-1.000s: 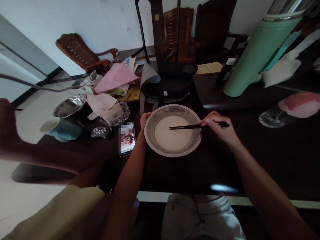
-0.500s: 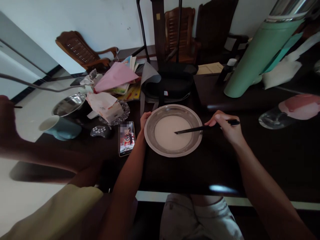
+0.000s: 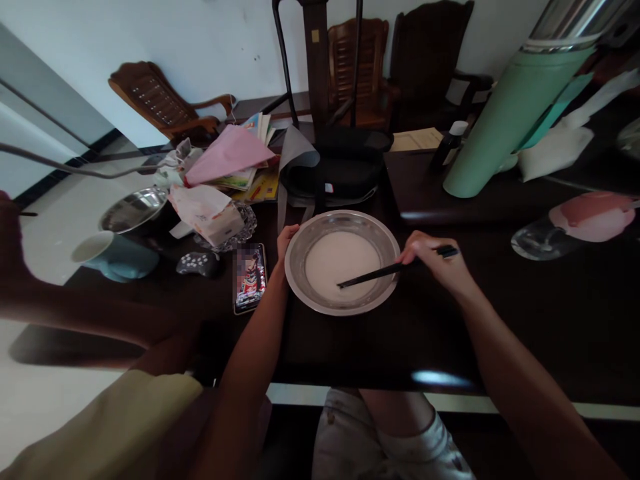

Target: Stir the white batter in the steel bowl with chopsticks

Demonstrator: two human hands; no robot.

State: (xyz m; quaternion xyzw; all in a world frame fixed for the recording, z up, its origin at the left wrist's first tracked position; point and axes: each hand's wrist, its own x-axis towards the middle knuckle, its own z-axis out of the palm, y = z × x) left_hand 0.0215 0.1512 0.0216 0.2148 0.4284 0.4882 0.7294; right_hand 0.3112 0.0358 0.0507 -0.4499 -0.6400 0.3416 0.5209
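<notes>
A round metal bowl [image 3: 300, 235] holding a white liquid [image 3: 340, 260] stands on the dark table in front of me. My left hand [image 3: 285, 243] grips the bowl's left rim. My right hand [image 3: 434, 263] is closed on a pair of dark chopsticks [image 3: 375, 273]. Their tips dip into the white liquid near the bowl's front edge.
A lit phone [image 3: 249, 277] lies left of the bowl, beside a small game controller [image 3: 194, 264], a blue cup [image 3: 113, 255], another metal bowl [image 3: 131, 210] and a pile of papers [image 3: 227, 157]. A green flask [image 3: 505, 110] and a black bag [image 3: 340, 170] stand behind. Wooden chairs [image 3: 160, 103] line the wall.
The chopsticks have swung from the middle of the liquid toward the bowl's front edge, my right hand moving with them. My left hand has stayed on the rim.
</notes>
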